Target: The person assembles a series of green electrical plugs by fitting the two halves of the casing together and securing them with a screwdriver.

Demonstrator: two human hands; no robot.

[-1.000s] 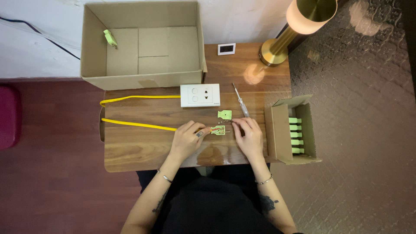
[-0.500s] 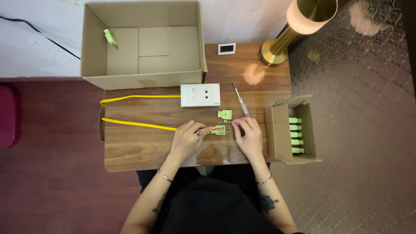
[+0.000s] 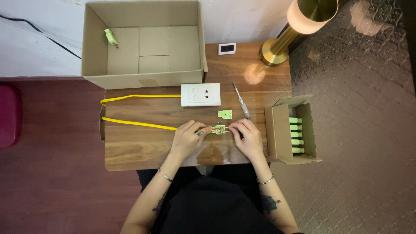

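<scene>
A small green plug body [image 3: 219, 129] lies open on the wooden table [image 3: 143, 147], with coloured wire ends running into it from a yellow cable [image 3: 138, 124]. My left hand [image 3: 187, 138] pinches the cable end just left of the plug. Fingertips of my right hand [image 3: 247, 138] press on the plug's right edge. A separate green plug cover [image 3: 225, 114] rests a little above them.
A screwdriver [image 3: 241, 100] lies right of a white socket block [image 3: 200, 94]. A large open cardboard box [image 3: 143, 43] holds one green plug [image 3: 111, 37]. A small box [image 3: 291, 130] at the right holds several green plugs. A brass lamp [image 3: 294, 30] stands at the back.
</scene>
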